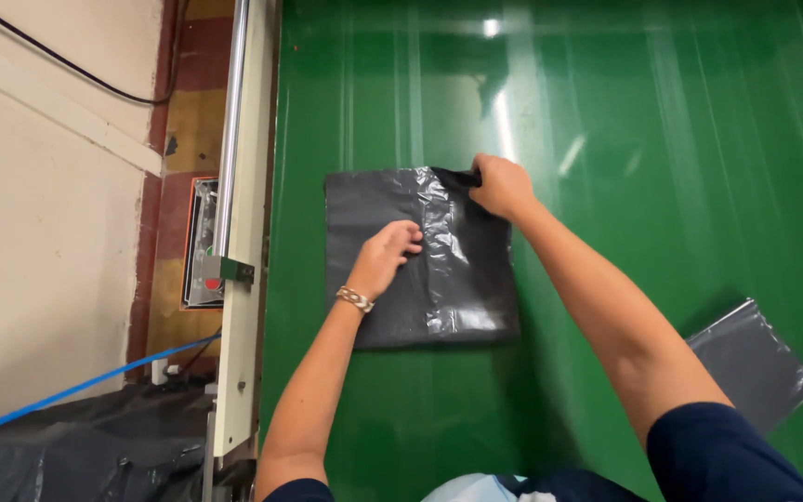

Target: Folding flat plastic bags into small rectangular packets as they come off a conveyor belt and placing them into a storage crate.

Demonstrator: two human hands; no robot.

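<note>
A dark grey plastic bag (420, 256) lies flat on the shiny green table (662, 186), a little left of the table's middle. Its surface is crinkled and catches the light, mostly down the centre and along the lower right edge.

The left hand (385, 256) rests on top of the bag near its middle, fingers curled loosely and pressing down; it covers part of the plastic, and whether the fingertips pinch a fold cannot be told from above. A beaded bracelet (355, 298) sits on that wrist. The right hand (501, 186) is closed on the bag's top right corner, where the plastic bunches up and lifts slightly. The knuckles hide the corner itself, so the exact grip is hard to make out.

A second grey bag (759, 364) lies at the lower right of the table, well apart from the first. The right forearm covers its left part, and it looks flat, though only a slanted piece shows.

Along the table's left edge runs a pale rail (245, 186) with a metal rod (231, 121) beside it. Past that, a rectangular plate with an orange border (199, 244) sits on the floor, partly behind the rod. A blue cable (76, 390) crosses the lower left over a heap of dark plastic sheeting (76, 455), cut off by the frame.
</note>
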